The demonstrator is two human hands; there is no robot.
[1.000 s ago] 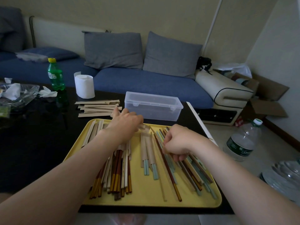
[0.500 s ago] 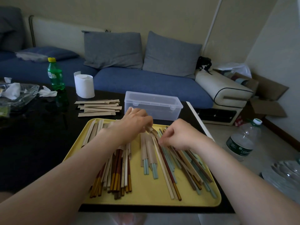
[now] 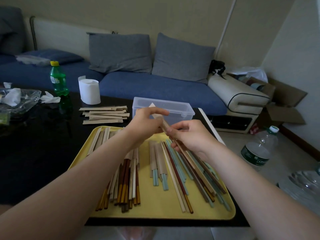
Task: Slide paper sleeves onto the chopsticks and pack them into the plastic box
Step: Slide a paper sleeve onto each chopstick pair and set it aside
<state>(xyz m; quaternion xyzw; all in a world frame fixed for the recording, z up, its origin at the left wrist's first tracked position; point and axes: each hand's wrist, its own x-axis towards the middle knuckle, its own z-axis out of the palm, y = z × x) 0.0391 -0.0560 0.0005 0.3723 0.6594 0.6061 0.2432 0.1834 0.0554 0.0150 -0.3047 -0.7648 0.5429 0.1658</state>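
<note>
Your left hand (image 3: pixel 145 123) pinches a tan paper sleeve (image 3: pixel 154 112); your right hand (image 3: pixel 190 137) grips pale wooden chopsticks (image 3: pixel 181 149) at its end.

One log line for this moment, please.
left hand: pinches paper sleeve | right hand: grips chopsticks | state: sleeve meets chopsticks above yellow tray | plastic box: untouched

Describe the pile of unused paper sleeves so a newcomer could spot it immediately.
Find the black table, then the yellow tray on it. Just beyond the tray's far left corner, in front of the white tissue roll and left of the clear plastic box, lies the pile of paper sleeves. Unlike the tray's sleeved chopsticks, these flat tan strips look empty.
</note>
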